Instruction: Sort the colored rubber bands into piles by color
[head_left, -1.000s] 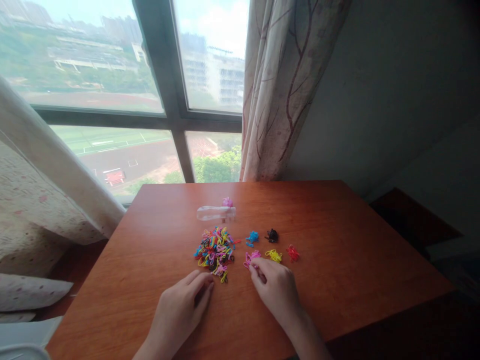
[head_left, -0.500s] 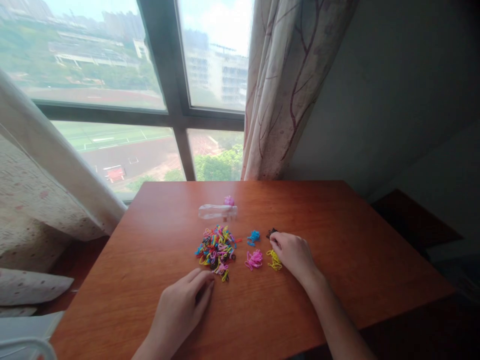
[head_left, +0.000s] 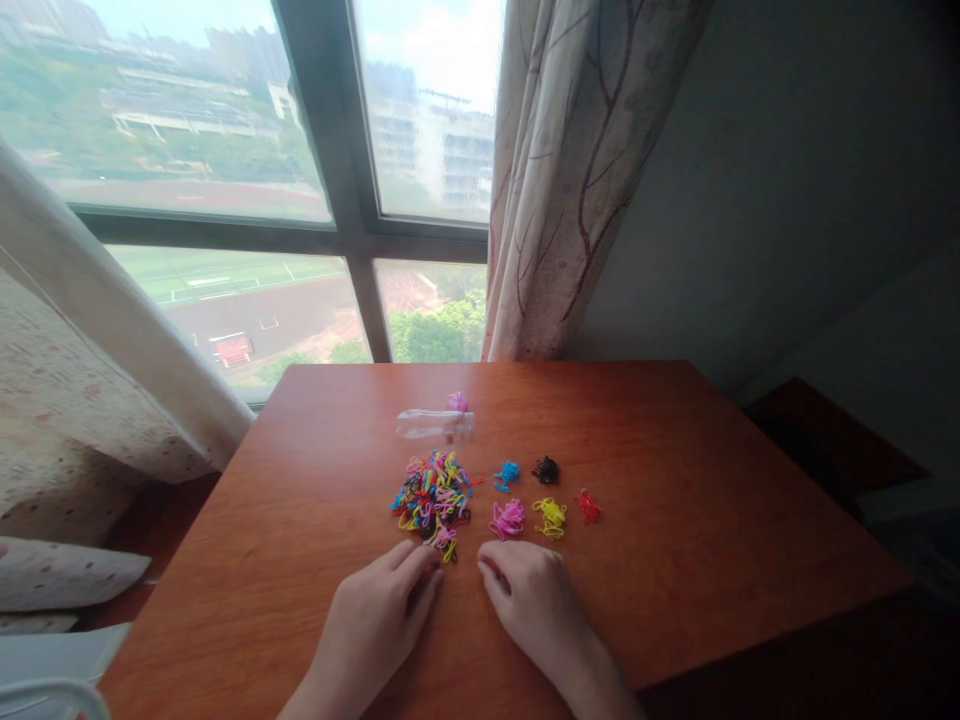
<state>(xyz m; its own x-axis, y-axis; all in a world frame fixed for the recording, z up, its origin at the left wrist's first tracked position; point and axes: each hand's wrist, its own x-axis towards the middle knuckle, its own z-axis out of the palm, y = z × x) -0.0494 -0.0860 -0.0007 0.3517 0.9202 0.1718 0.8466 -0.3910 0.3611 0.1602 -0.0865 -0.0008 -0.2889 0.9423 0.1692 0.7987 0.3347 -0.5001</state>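
Observation:
A mixed heap of small coloured rubber bands [head_left: 431, 500] lies on the wooden table [head_left: 675, 470]. At its near edge my left hand [head_left: 382, 615] rests with thumb and fingers curled together, fingertips beside a few loose bands. My right hand [head_left: 532, 595] is just right of the heap's near end, below the pink bands [head_left: 508, 518], its thumb and forefinger drawn together. Anything in either pinch is too small to see. Sorted by colour, blue bands [head_left: 507, 475], black bands [head_left: 546, 470], yellow bands [head_left: 550, 517] and red bands [head_left: 588, 506] form small piles.
Behind the heap a clear plastic bottle [head_left: 431, 424] lies on its side, with a pink-purple object [head_left: 457, 402] by its right end. A window [head_left: 352, 240] and a patterned curtain [head_left: 559, 180] stand beyond the table. A white object [head_left: 56, 665] sits at lower left.
My right hand has left the black bands and come back left and toward me, uncovering the black and red piles. My left hand has shifted slightly right, closer to the heap's near bands.

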